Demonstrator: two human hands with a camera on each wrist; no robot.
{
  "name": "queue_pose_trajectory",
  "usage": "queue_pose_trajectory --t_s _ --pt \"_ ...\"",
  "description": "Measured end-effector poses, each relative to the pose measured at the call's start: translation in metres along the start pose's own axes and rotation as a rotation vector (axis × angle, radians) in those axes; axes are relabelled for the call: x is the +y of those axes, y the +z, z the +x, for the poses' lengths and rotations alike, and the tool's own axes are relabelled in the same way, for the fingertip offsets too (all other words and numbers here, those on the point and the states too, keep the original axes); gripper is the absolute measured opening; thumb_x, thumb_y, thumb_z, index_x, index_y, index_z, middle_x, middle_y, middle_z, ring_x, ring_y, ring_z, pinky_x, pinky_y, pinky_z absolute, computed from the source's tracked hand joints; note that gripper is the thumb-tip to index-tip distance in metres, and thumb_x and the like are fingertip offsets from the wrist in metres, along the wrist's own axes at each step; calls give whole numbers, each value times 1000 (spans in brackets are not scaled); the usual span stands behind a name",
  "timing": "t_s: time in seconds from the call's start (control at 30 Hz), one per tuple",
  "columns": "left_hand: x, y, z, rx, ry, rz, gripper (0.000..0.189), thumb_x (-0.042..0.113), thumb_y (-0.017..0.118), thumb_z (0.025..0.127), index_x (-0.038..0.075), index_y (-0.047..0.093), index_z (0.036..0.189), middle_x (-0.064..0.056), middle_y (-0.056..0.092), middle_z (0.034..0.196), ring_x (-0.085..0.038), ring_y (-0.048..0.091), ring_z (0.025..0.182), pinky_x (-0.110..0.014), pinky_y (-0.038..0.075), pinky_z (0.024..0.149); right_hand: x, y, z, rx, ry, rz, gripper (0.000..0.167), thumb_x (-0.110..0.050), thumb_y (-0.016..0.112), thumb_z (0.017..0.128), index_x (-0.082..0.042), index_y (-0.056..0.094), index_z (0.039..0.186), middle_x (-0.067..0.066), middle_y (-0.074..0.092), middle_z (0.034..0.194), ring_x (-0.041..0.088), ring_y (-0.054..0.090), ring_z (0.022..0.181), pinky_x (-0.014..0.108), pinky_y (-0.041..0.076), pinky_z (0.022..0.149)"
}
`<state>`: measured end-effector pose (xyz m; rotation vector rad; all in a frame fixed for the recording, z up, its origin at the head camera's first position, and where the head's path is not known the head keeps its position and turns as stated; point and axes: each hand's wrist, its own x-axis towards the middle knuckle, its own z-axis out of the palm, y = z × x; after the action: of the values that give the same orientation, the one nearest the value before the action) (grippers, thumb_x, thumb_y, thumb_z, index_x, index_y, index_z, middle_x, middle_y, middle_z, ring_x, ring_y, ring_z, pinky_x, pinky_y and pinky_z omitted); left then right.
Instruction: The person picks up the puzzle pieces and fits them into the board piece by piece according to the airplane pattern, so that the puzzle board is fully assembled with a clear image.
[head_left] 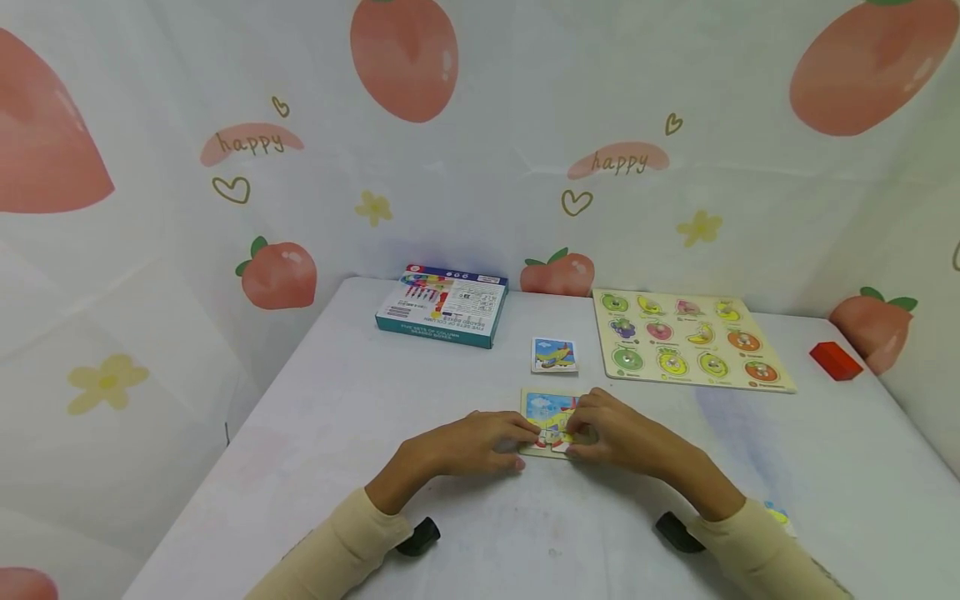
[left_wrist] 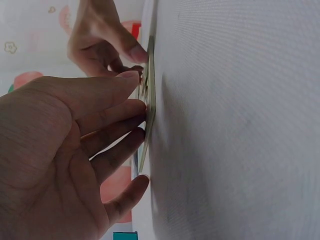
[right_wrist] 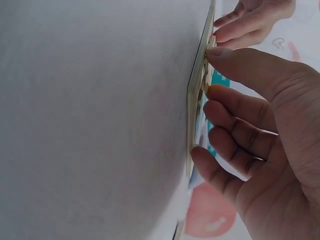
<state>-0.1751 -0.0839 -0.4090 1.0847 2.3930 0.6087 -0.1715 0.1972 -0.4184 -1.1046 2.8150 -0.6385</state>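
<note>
A small jigsaw puzzle [head_left: 550,406] with a plane picture lies in a pale wooden tray [head_left: 529,451] on the white table, between both hands. My left hand [head_left: 472,444] reaches in from the left with its fingers fairly straight, fingertips on the lower left pieces. At the tray's right side, my right hand [head_left: 615,433] pinches a puzzle piece [head_left: 560,447] at the lower edge between thumb and forefinger. In the right wrist view, the other fingers of the right hand [right_wrist: 265,125] bend loosely beside the tray [right_wrist: 191,110]. The right hand covers the puzzle's right part.
Behind the puzzle lies a square plane picture card [head_left: 554,356]. A boxed set [head_left: 442,304] lies at the back left, a fruit peg board [head_left: 693,342] at the back right, and a red block [head_left: 836,361] beyond it. Beside the right sleeve, a colourful piece [head_left: 777,512] shows partly.
</note>
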Motion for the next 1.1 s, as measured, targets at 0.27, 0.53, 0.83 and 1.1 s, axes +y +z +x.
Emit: queue_pose_trajectory --t_s 0.27,0.53,0.83,1.1 --pt "-1 0 0 -4 -10 -1 45 30 68 105 17 64 148 9 56 156 -11 47 148 -39 39 122 -3 0 3 -10 10 -3 17 -26 85 89 -14 78 97 -10 65 96 11 52 98 34 52 89" --pt "0 0 0 -2 -6 2 46 30 68 105 18 64 149 9 55 156 -11 47 148 -38 40 122 -2 1 3 -9 9 8 17 -28 85 91 -14 79 99 -12 65 97 11 53 99 34 52 89" --pt "1 0 -1 -4 -19 4 47 31 69 105 18 62 150 8 55 157 -12 47 149 -39 39 122 -1 1 2 -18 16 12 17 -26 85 91 -13 80 101 -10 68 100 13 54 101 36 52 91" --pt "0 0 0 -1 -9 1 47 30 69 105 18 63 150 8 55 156 -11 47 147 -38 39 122 -3 0 4 -15 -18 -20 16 -25 85 91 -12 81 101 -10 69 98 12 54 98 33 53 87"
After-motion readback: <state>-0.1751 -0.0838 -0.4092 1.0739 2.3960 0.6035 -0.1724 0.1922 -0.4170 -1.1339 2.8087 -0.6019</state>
